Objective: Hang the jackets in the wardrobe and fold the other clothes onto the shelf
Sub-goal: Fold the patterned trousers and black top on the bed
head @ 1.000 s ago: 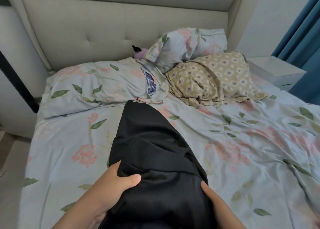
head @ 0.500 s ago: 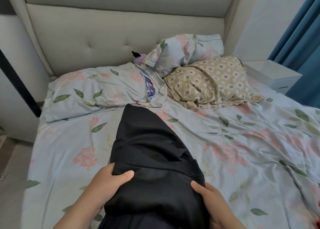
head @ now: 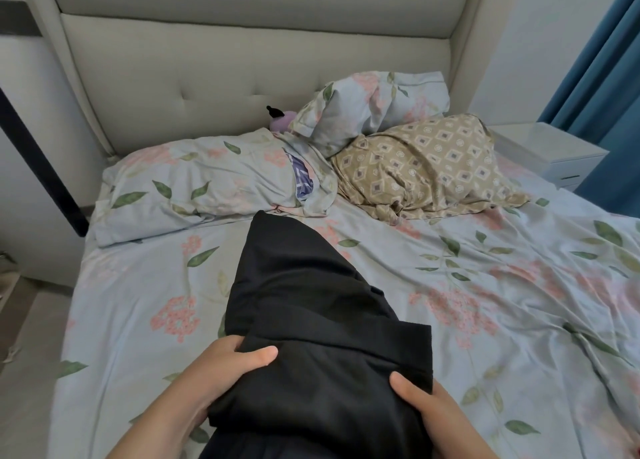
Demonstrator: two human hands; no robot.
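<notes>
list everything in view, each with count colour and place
floral bed sheet: one, pale blue with pink flowers and green leaves, covering the bed
padded headboard: one, beige, far end
black fabric garment: one, black, lengthwise on the sheet's middle
floral pillows: two, same print, one flat at left, the other propped against the headboard
diamond-patterned pillow: one, beige, right of them
plush toy: one, purple, behind the pillows
bedside cabinet: one, white, right of the bed
curtain: one, blue, far right
left hand: one, grips the garment's left edge
right hand: one, grips its right edge
</notes>
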